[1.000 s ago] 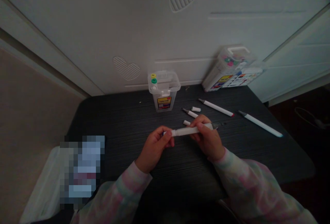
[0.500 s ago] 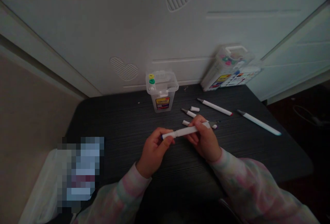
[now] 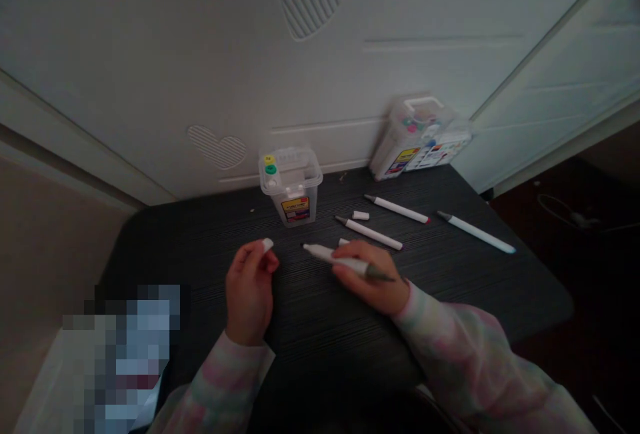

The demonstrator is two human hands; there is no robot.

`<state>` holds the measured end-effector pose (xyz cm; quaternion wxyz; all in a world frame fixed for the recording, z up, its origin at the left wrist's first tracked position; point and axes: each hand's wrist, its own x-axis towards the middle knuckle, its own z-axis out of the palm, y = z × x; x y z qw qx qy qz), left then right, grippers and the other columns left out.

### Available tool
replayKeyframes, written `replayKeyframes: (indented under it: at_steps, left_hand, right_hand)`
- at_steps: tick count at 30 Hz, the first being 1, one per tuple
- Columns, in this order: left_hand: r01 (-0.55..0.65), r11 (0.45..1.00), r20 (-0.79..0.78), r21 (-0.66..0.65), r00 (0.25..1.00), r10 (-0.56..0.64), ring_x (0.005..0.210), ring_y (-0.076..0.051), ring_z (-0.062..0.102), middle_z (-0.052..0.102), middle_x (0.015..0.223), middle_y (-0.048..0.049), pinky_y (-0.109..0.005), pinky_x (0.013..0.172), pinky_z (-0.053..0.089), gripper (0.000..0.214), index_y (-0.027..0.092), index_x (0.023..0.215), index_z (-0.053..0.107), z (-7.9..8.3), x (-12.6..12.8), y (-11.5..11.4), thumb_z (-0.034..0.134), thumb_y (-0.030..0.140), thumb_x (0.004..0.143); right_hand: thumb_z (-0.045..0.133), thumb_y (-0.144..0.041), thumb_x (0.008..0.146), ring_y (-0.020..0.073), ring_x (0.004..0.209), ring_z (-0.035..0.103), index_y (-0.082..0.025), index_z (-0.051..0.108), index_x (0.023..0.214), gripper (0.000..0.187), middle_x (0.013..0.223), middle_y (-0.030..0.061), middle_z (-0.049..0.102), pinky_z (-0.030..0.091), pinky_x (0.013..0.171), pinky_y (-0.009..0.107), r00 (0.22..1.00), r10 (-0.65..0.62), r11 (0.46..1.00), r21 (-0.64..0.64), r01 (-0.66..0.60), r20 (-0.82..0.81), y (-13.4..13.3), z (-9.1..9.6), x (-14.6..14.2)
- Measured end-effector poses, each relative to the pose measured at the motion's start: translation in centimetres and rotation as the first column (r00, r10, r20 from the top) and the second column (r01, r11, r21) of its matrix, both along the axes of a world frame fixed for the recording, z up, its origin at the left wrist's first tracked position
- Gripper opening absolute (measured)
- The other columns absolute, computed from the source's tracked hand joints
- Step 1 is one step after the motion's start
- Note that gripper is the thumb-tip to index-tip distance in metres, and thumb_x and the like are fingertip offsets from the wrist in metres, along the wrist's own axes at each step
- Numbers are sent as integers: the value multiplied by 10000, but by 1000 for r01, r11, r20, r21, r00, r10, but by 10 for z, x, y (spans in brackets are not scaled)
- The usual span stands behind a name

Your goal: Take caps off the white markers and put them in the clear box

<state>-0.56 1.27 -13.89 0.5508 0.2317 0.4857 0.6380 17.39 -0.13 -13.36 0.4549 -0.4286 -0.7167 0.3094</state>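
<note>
My right hand (image 3: 373, 282) grips a white marker (image 3: 327, 255) that lies slanted over the dark table (image 3: 190, 254), its bare tip pointing left and its grey end pointing right. My left hand (image 3: 249, 285) pinches a small white cap (image 3: 268, 245) at its fingertips, held apart from the marker's tip. A clear plastic marker tub (image 3: 291, 184) with a yellow and a green marker end inside stands just beyond both hands.
Three more white markers (image 3: 371, 232) (image 3: 399, 209) (image 3: 477, 232) and a loose white cap (image 3: 360, 215) lie on the table to the right. A clear case of coloured markers (image 3: 419, 135) leans at the back right against the white panelled wall. A blurred patch sits at lower left.
The cap has come off the marker's left end: my left hand has pulled away to the left with it. The right hand has tilted the marker. The view has shifted.
</note>
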Motion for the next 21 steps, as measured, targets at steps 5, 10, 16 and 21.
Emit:
replayKeyframes:
  at_steps: [5,10,16,21]
  left_hand:
    - [-29,998,-22,54,999,30,509,-70,437,515,541,39,-200,486,346,61,160,655,565,3,0,1,591,199,694]
    - [83,995,3,48,997,-83,482,-71,440,523,540,32,-204,466,354,71,161,690,579,4,3,-2,602,225,672]
    - [155,988,39,4,987,-155,480,-73,444,519,531,27,-196,448,353,67,150,685,582,-1,3,-1,609,209,664]
    - [175,985,86,-7,981,-173,488,-71,442,515,528,26,-195,457,358,52,148,663,584,-2,2,1,599,197,670]
  right_hand:
    - [447,-242,842,175,779,548,-185,536,1059,242,866,57,654,322,675,328,772,206,929,126,-347,601,-3,-11,-14]
    - [470,-183,812,184,829,498,-205,478,1139,328,937,52,625,294,686,331,649,193,937,58,-344,736,-2,-13,-17]
    - [426,-199,844,199,856,449,-238,452,1176,335,983,47,582,300,695,339,593,216,938,4,-347,776,-2,-9,-16]
    - [430,-178,840,201,862,444,-240,457,1182,348,977,46,579,314,698,344,596,227,935,-2,-353,771,-2,-11,-16]
